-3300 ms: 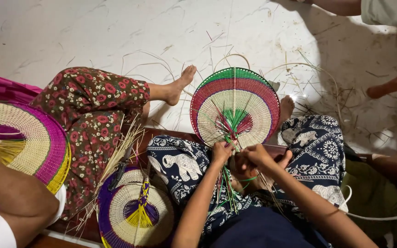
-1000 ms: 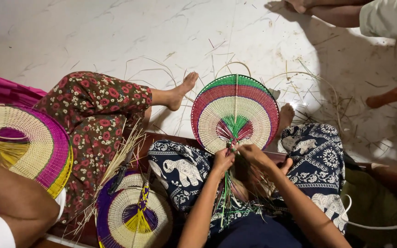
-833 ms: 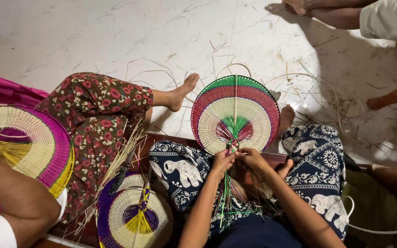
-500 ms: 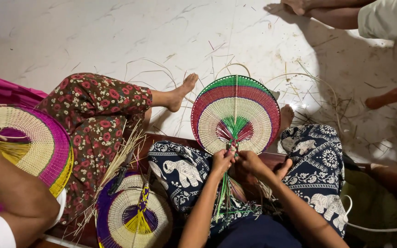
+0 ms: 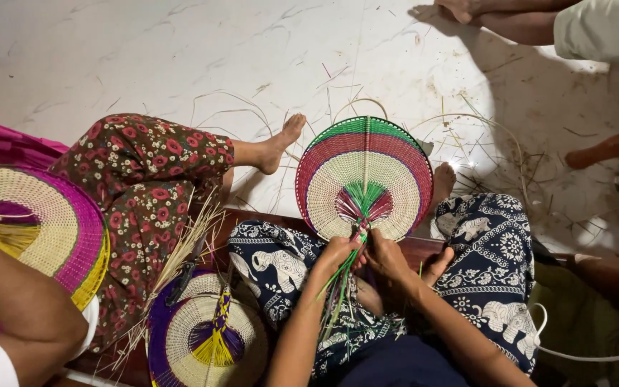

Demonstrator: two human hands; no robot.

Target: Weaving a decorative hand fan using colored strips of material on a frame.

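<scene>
A round woven fan [image 5: 364, 179] with green, maroon and cream bands stands upright between my knees. My left hand [image 5: 335, 253] pinches the green strands [image 5: 339, 283] that hang from its base. My right hand [image 5: 388, 256] grips the fan's neck beside the left one, fingers curled round the bundle. Both hands touch at the point where the green and maroon strands gather. My legs wear dark blue trousers with a white elephant print [image 5: 492, 247].
A person in red-flowered trousers [image 5: 145, 183] sits to my left, a bare foot [image 5: 277, 143] stretched toward the fan. A purple-and-yellow fan [image 5: 205, 333] lies below. A pink-rimmed fan [image 5: 37, 229] is held at far left. Loose straws litter the white floor [image 5: 180, 57].
Over three seconds the fan tilted slightly and my fingers shifted along the green strands at its base. The arm at far left rose a little over the pink fan.
</scene>
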